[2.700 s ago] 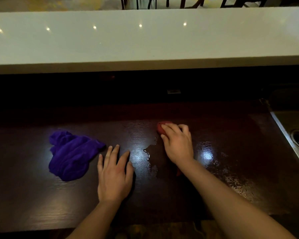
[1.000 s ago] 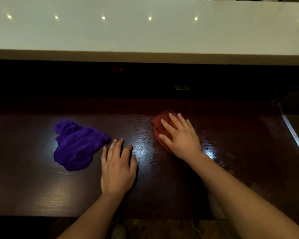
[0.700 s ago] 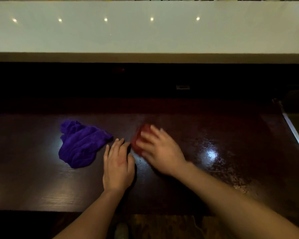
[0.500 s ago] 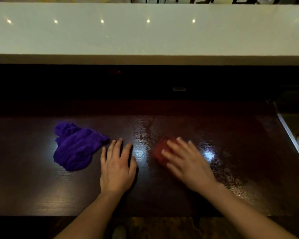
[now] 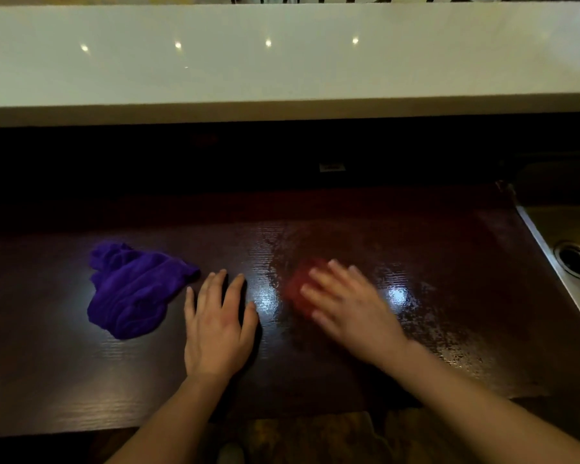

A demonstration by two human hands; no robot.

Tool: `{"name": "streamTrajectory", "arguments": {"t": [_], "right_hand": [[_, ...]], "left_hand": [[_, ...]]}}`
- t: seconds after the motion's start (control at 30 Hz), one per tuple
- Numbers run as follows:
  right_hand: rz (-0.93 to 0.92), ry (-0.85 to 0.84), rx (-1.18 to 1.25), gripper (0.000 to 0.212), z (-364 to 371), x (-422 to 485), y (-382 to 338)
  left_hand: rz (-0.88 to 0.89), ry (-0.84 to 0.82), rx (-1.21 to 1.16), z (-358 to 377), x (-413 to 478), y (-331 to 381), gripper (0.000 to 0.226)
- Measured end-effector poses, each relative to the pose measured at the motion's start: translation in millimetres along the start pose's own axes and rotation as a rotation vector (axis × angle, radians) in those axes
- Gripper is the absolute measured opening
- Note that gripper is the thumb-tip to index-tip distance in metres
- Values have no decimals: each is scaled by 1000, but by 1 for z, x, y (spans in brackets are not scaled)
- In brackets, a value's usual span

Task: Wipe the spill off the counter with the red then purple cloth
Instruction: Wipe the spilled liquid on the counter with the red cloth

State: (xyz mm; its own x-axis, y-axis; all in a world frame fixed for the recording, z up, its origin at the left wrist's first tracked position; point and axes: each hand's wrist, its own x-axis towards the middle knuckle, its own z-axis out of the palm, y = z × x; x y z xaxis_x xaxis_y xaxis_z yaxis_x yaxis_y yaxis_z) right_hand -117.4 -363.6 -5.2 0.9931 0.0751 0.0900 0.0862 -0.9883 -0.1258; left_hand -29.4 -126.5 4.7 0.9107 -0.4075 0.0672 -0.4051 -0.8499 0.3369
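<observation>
**Red cloth pressed to the wet counter**

The red cloth (image 5: 300,289) is pinned flat on the dark counter (image 5: 449,249) under the right hand (image 5: 349,308), whose fingers are spread wide over it; the hand is blurred. A wet, streaked sheen (image 5: 426,326) is seen on the counter around and to the right of the red cloth. Just left of the red cloth, the left hand (image 5: 216,324) is laid palm-down with fingers slightly parted, holding nothing. Further left of it, the crumpled purple cloth (image 5: 133,291) is left untouched. A steel sink (image 5: 570,259) is set well to the right.
</observation>
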Motion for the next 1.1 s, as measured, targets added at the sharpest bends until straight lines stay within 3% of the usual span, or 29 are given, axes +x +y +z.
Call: {"name": "streamTrajectory", "arguments": {"t": [0.07,0.13,0.27,0.33,0.4,0.47,0.57,0.67,0.7,0.8,0.87,1.1], "right_hand": [[323,37,54,43,-8,26,16],[485,52,95,44,-8,58,1],[247,20,71,44,9,74,-57],[102,14,67,42,11,44,-67],[84,7,90,41,5,2,-51],[194,37,61,41,0,-40,-14],[571,111,30,40,-19,-81,50],[818,148,72,41,-23,-75,60],[773,140,82,41,-22,-70,50],[396,70,64,41,-15,-79,23],[307,53,43,41,-20,-97,40],[930,139,-56,45,-30,-103,153]], "left_hand": [[3,-5,14,0,0,1,58],[8,-5,30,-1,1,3,58],[11,-26,66,0,0,1,57],[19,-31,81,0,0,0,55],[24,-30,95,2,1,0,54],[29,-22,106,4,1,1,52],[60,-24,149,4,-1,3,54],[162,-56,211,5,-1,18,58],[180,-73,214,7,-2,28,59],[139,-110,183,20,-5,57,62],[121,-117,185,29,-7,64,64],[131,-105,189,38,-5,58,64]]}}
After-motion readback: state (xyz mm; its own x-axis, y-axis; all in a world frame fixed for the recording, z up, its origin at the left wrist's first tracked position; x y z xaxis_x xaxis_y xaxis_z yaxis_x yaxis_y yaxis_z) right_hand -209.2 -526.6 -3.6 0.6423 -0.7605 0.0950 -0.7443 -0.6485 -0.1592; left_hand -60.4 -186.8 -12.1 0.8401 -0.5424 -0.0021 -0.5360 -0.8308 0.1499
